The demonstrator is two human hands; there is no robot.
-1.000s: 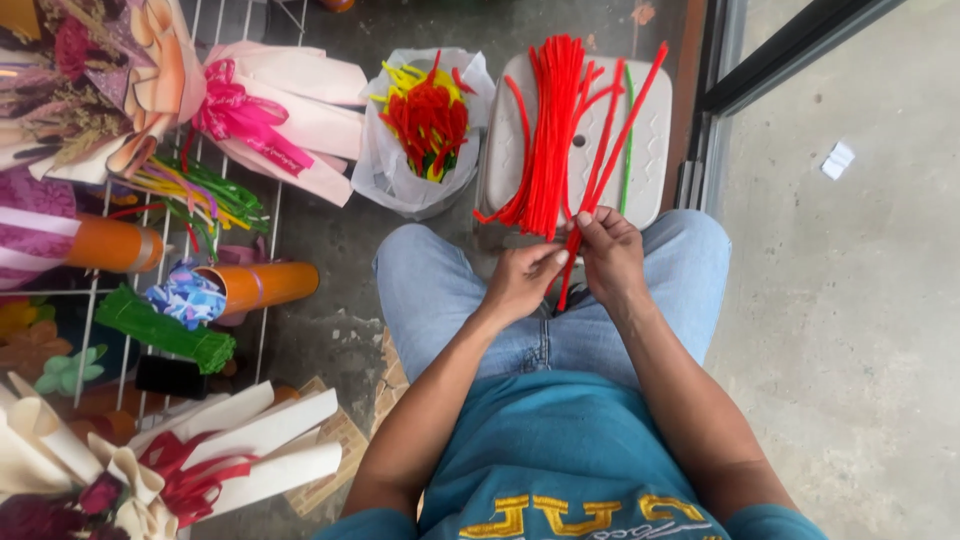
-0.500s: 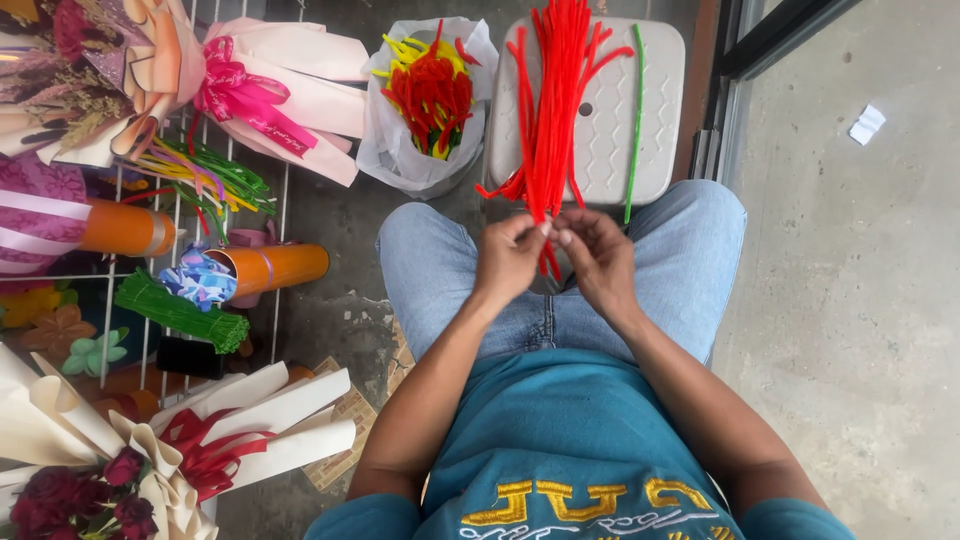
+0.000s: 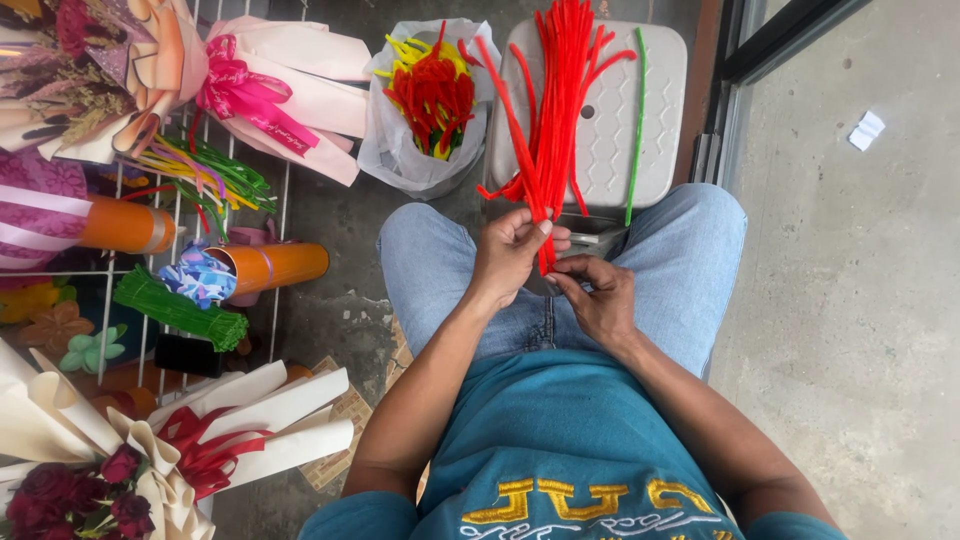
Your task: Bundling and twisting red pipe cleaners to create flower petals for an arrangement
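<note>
**Red stems gathered over the lap**

Both hands sit a little lower than half a second ago, and the red stems now stand more upright over the stool instead of leaning toward the bag.

The left hand [image 3: 510, 250] is raised above the knees, palm turned inward, its fingers curled shut around the lower end of the bundle of red stems [image 3: 555, 110]. The right hand [image 3: 598, 298] lies just below and beside it, fingers bent and pinching the bottom tips of the same bundle. Both forearms angle inward from the elbows and meet over the jeans.

The bundle fans upward from the hands across the white stool [image 3: 655, 120]; its stems are too many and too overlapped to count. One green stem [image 3: 634, 130] lies alone on the stool, just right of the red ones. One plastic bag [image 3: 420, 150] of red and yellow stems sits left of the stool. Two orange tubes [image 3: 280, 268] lie on the wire rack.
</note>
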